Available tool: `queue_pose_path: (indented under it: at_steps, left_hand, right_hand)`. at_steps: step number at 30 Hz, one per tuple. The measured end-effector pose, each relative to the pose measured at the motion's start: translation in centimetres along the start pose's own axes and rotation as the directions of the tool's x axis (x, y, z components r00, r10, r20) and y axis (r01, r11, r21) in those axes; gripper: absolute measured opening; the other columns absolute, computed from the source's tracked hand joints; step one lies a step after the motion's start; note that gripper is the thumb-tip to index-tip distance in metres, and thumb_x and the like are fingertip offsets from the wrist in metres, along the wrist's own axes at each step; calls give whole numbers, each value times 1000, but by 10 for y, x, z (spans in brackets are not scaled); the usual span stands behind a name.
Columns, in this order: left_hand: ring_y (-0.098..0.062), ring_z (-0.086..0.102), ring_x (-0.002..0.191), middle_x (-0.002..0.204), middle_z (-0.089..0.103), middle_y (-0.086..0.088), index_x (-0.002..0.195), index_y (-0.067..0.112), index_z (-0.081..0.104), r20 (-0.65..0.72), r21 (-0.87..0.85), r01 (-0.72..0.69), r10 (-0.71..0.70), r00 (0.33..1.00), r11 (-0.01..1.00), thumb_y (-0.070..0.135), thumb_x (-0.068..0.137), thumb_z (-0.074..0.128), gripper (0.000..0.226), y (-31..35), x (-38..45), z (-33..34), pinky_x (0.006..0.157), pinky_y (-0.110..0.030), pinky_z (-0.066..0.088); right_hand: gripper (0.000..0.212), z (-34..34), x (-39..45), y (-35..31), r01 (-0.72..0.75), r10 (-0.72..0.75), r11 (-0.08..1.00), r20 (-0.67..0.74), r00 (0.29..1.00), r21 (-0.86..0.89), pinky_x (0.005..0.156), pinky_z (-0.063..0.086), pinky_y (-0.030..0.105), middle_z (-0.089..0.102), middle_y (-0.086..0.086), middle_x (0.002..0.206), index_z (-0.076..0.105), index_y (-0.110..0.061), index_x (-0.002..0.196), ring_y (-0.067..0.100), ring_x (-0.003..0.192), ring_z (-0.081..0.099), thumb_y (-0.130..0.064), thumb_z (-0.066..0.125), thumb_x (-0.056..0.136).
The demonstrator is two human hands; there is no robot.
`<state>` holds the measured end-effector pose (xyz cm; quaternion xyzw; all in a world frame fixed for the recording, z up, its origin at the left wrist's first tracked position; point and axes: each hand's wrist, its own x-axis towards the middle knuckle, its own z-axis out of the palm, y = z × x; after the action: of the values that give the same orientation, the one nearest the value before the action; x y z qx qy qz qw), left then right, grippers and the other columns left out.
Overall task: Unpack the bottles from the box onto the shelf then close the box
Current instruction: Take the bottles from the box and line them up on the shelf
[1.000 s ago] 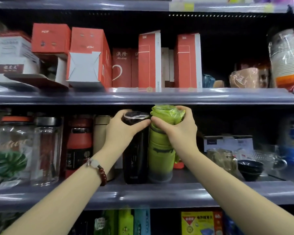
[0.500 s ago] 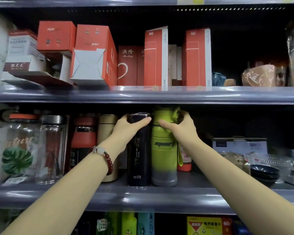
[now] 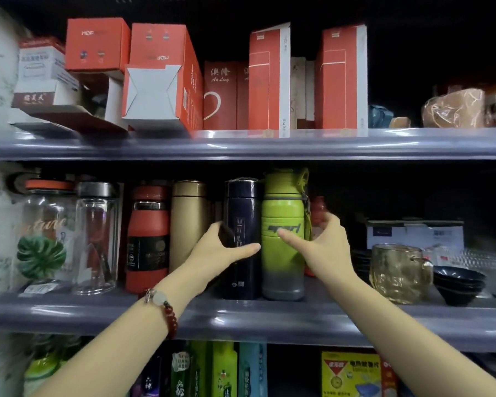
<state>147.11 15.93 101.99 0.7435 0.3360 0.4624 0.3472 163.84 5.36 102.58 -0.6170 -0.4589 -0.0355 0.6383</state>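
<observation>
- Shelf (image 3: 241, 316), the middle one of the rack, grey-fronted, carrying a row of bottles along its front edge, from glass jars at the left end to a glass mug and dark bowls at the right.
- Green sport bottle (image 3: 284, 242), upright near the middle of that front edge, flank touching the dark navy flask (image 3: 242, 239) on its left; "sport" legible across its middle band.
- Navy flask also upright, bearing pale vertical characters too small to read.
- Red boxes (image 3: 161, 75) on the shelf above, one marked "MDF", a darker one "Ao Long".
- Left hand (image 3: 221, 253) curved loosely round the navy flask at mid-height, thumb across its front, fingers behind; contact light at most.
- Right hand (image 3: 324, 247) open, thumb on the green bottle's front, fingers spread just beside its right flank, gripping nothing.
- Best handled, by judgement, with both palms squaring the pair, labels forward, bases fully behind the shelf lip, then a straight backward withdrawal to avoid tipping either.
- Box not in view; closing presumably yet to come.
</observation>
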Motion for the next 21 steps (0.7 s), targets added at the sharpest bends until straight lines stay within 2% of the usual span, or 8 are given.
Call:
queue_pose_path:
  at_steps: [2,4,6,10,12,14,18,21]
  left_hand:
    - [-14,57,111,121,60,7,128,20,49,5,95,49,-50,999,994,50,50,87,91,-6,-5,0,95,-29,46]
    - [-16,60,105,113,64,4,119,17,56,-67,147,32,-22,997,989,42,52,89,79,-6,-7,1,90,-30,49]
    - [-16,61,103,109,66,5,115,17,60,-129,155,10,11,992,988,41,50,90,75,-5,-10,1,89,-30,50]
    - [-14,61,95,101,65,5,108,19,62,-202,146,13,16,979,989,34,56,89,61,-10,-10,-5,74,-22,46]
    - [-15,63,96,104,68,4,110,19,63,-190,133,17,8,982,991,35,53,90,65,-14,-7,-9,80,-27,53]
    - [-18,63,102,112,67,1,115,19,61,-176,123,29,-7,984,992,36,52,91,72,-17,-4,-10,90,-33,53]
    - [-18,58,111,121,62,-1,124,17,55,-175,106,14,5,985,994,36,58,88,76,-20,-6,-8,88,-25,45]
    - [-18,59,108,119,63,-1,123,17,56,-165,105,12,6,986,994,37,59,87,74,-20,-6,-6,85,-25,45]
  right_hand:
    - [97,-1,-10,6,-74,78,997,161,984,-32,93,41,28,52,1,126,39,-10,134,15,111,50,-50,84,58]
    - [85,4,-10,8,-102,125,990,269,955,-96,83,43,24,59,2,119,44,-11,126,14,100,54,-44,86,60]
    - [79,10,-6,8,-95,130,986,272,953,-136,79,43,25,61,6,120,45,-10,122,17,98,55,-36,87,61]
    - [88,18,0,9,-71,98,991,248,964,-116,86,40,24,57,7,132,42,-10,136,23,118,55,-31,87,62]
    - [88,21,1,9,-59,81,993,236,968,-102,88,37,23,55,8,135,42,-11,138,23,122,53,-31,86,64]
    - [89,23,2,9,-58,82,993,236,968,-105,89,38,23,55,7,136,41,-11,138,23,122,52,-31,86,64]
    - [93,22,-5,13,-59,95,990,299,950,-129,84,38,21,57,3,127,38,-15,137,15,106,54,-31,88,61]
    - [91,27,-12,18,-59,93,989,261,961,-134,82,40,24,58,-2,113,40,-18,127,14,101,54,-34,91,53]
